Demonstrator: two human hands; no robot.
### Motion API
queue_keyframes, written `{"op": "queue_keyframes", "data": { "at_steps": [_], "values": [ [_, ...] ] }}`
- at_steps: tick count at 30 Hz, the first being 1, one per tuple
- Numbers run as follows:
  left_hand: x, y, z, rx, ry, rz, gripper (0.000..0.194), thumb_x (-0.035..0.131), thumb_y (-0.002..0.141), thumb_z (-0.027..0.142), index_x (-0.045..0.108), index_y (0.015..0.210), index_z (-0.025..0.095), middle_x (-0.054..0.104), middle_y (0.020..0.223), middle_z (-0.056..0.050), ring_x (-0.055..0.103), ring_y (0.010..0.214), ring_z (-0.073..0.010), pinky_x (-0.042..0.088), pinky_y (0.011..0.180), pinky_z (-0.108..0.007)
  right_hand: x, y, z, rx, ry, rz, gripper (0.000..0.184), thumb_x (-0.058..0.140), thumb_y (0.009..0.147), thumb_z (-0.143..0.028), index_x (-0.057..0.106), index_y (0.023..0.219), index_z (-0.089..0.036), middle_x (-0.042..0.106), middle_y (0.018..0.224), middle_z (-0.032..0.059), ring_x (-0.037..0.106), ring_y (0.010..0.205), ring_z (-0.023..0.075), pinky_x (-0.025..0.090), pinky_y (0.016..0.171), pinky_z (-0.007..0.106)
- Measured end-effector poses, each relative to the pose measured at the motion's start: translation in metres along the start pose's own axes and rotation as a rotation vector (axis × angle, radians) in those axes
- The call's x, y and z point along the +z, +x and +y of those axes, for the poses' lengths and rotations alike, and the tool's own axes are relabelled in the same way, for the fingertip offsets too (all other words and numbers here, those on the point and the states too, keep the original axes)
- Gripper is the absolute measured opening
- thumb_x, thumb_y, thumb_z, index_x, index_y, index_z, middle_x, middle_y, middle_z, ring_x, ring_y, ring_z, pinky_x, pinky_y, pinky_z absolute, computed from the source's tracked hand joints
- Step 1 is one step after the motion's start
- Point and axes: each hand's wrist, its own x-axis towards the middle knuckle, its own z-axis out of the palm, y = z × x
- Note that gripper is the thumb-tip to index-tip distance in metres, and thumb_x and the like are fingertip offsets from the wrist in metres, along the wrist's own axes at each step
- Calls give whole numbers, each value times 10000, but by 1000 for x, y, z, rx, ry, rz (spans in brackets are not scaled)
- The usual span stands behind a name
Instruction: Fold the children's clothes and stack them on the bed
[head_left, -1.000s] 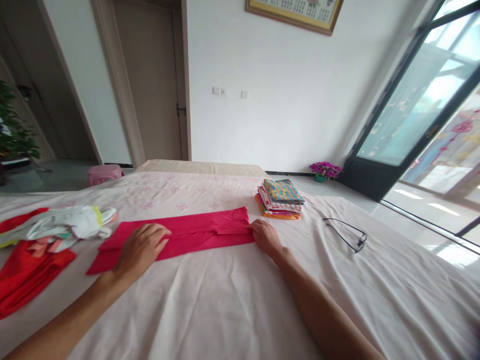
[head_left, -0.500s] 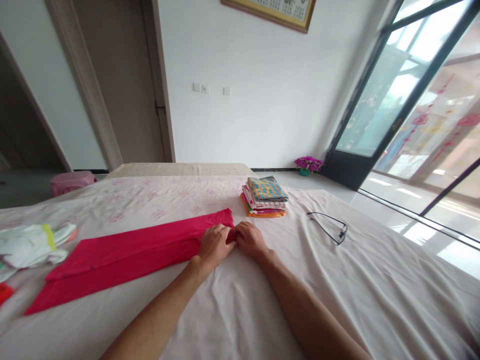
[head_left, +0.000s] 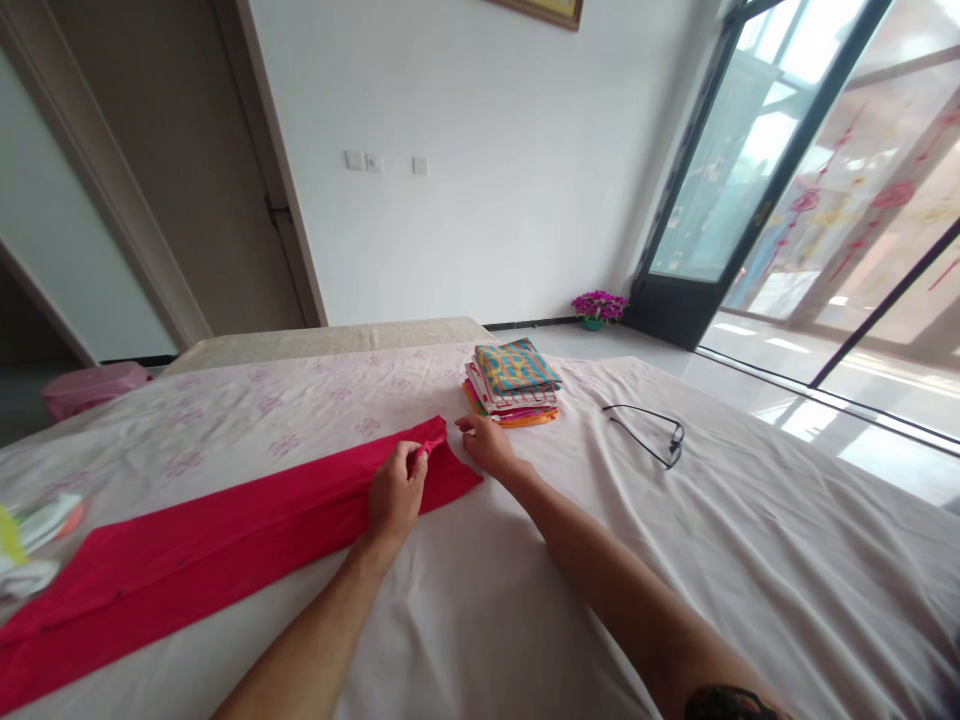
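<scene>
Long crimson fabric strip [head_left: 247, 515] is spread across pale patterned bedsheet [head_left: 465, 620]: layered lengthwise, not shortened, right end uneven. Edge there is pinched narrowly by left hand [head_left: 395, 492]. Nothing is seen held by right hand [head_left: 489, 446], fingers slightly parted, just beside. Beyond, multicoloured cloth stack [head_left: 517, 368] is already folded.

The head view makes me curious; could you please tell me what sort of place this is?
It looks like a room in a home, perhaps a bedroom: a floral sheet covers a broad, bed-like surface, glasses lie beside folded cloths, and purple flowers stand by the wall.
</scene>
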Motion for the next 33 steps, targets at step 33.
{"op": "queue_keyframes", "data": {
  "at_steps": [33],
  "values": [
    [-24,-8,17,279,-58,-48,258,404,970,255,656,1015,222,724,1035,-36,651,995,-158,458,945,-284,9,31,-20,-44,-20,40,410,466,832,-66,688,1155,-187,716,1138,50,647,1061,171,465,934,243]
  ]
}}
